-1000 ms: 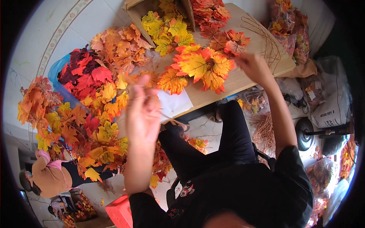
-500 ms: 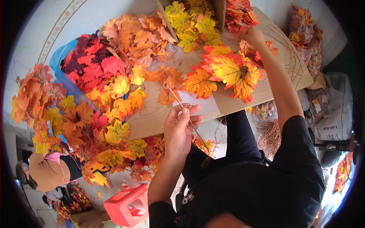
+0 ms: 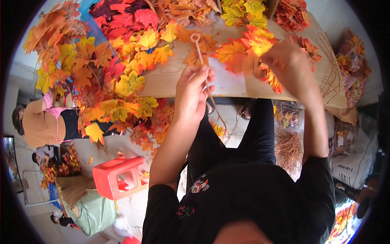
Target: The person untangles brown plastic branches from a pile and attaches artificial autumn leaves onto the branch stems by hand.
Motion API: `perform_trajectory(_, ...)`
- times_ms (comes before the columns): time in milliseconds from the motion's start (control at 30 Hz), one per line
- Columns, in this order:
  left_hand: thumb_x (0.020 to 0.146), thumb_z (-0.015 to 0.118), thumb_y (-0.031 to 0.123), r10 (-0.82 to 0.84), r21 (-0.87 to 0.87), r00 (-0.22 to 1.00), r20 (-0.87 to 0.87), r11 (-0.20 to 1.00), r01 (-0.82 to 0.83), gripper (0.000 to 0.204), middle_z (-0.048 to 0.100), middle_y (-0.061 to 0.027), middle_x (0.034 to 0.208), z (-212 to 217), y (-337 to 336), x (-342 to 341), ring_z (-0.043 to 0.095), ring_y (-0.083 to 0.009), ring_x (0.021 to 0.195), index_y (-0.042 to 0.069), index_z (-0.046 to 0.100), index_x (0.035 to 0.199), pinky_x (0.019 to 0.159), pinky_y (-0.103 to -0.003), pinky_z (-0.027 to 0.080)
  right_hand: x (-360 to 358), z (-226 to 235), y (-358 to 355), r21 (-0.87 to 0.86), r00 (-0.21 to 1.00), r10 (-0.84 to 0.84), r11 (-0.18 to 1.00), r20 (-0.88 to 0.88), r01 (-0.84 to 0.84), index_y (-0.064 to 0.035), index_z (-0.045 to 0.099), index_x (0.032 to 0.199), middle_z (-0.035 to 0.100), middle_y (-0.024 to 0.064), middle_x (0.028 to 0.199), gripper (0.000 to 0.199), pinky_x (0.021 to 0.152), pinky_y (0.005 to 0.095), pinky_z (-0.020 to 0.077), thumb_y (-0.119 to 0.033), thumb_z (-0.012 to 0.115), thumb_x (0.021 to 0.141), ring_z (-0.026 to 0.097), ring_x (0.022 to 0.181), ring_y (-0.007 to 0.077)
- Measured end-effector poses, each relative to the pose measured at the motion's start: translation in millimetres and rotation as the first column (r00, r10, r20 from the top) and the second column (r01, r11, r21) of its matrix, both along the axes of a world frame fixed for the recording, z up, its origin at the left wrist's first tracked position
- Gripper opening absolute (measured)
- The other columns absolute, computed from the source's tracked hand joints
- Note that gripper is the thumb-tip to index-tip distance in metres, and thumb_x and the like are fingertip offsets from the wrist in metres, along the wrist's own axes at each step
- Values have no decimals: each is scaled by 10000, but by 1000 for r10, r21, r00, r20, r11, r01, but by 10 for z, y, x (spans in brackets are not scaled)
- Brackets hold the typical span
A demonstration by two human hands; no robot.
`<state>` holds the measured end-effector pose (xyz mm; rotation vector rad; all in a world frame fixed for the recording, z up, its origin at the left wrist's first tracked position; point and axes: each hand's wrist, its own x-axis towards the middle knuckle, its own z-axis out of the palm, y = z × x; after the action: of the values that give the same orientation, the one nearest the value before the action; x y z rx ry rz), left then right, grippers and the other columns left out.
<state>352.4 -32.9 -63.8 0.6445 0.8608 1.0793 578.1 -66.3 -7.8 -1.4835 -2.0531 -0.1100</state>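
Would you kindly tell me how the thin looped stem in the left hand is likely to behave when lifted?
The stem is probably light, being so thin. It looks fairly stiff, since it reaches out nearly straight past the left hand. It might bend somewhat under a push, as its lower end curves slightly.

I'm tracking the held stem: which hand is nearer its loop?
Left. The left hand holds the stem below the loop in view; the right hand is farther off, to the loop's right.

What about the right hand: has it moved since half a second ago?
Yes: against the table, the right hand has drawn back from the red leaf pile toward the near edge.
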Motion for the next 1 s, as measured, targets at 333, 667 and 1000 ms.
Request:
perform_trajectory(333, 809, 617, 130, -60, 90, 998, -14, 994, 61, 86, 582, -27, 808, -28, -29, 157, 527, -92, 732, 81, 552, 833, 582, -228, 426, -716, -765, -9, -23, 817, 122, 986, -563, -163, -44, 660, 796, 562, 73, 665, 117, 614, 327, 413, -56, 681, 681, 514, 662, 225)
perform_trajectory(667, 805, 616, 101, -60, 121, 998, -11, 991, 61, 98, 572, -47, 785, -157, -27, 116, 531, -116, 631, 34, 554, 840, 566, -227, 446, -854, -909, -13, -64, 582, 58, 980, -811, -187, -1, 646, 844, 577, 76, 718, 103, 624, 289, 425, -32, 632, 747, 525, 691, 187)
perform_trajectory(1000, 795, 616, 71, -2, 240, 994, -108, 970, 28, 73, 603, -65, 759, -172, 53, 119, 552, -114, 596, 28, 562, 819, 517, -228, 455, -857, -872, 131, -62, 615, 61, 982, -786, -177, 10, 639, 822, 587, 90, 728, 88, 605, 268, 441, -36, 638, 747, 553, 684, 176)
